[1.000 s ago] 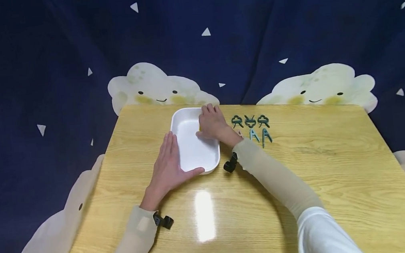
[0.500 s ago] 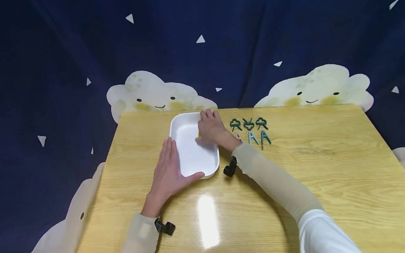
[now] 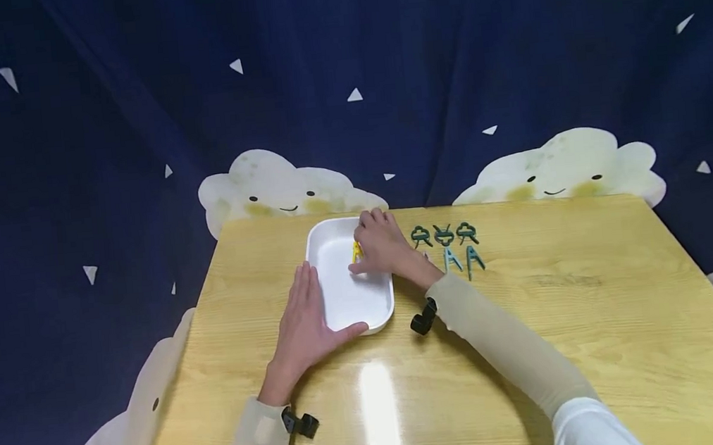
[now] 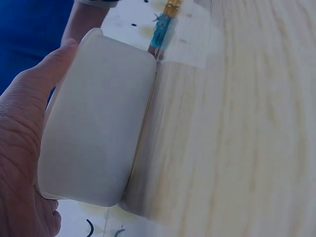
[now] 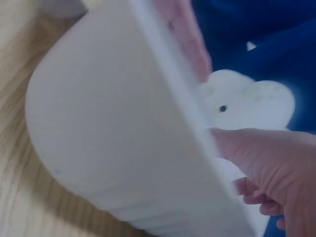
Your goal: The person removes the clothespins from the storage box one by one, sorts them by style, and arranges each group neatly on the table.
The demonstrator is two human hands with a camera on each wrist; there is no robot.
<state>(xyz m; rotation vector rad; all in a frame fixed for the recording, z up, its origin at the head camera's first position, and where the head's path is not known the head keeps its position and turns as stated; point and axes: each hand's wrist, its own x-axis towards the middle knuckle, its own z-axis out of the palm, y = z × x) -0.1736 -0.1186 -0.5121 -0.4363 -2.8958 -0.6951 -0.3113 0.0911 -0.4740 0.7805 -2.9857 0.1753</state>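
Observation:
A white rectangular tray [image 3: 346,301] stands near the table's far edge. My left hand [image 3: 301,319] braces its near left corner, straight fingers along the left side and thumb at the front rim; the left wrist view shows that hand [image 4: 22,143] against the tray wall [image 4: 98,118]. Reaching over the right rim, my right hand [image 3: 384,245] has its thumb spread inside the tray. A yellow clothespin [image 3: 356,252] shows between thumb and forefinger, a gap separating it from the thumb. In the right wrist view, the tray wall [image 5: 113,123] hides the clothespin from that hand [image 5: 281,173].
Right of the tray lie several dark green clips [image 3: 443,235] in a row. Below them are a light blue clothespin [image 3: 452,259], a teal clothespin [image 3: 474,260] and a pink piece partly behind my right forearm. A dark blue curtain [image 3: 318,77] hangs beyond the wooden table [image 3: 563,331].
My right thumb has spread away from the fingers, and more of the yellow clothespin shows. My left hand keeps its place on the tray. The head view has tilted up slightly.

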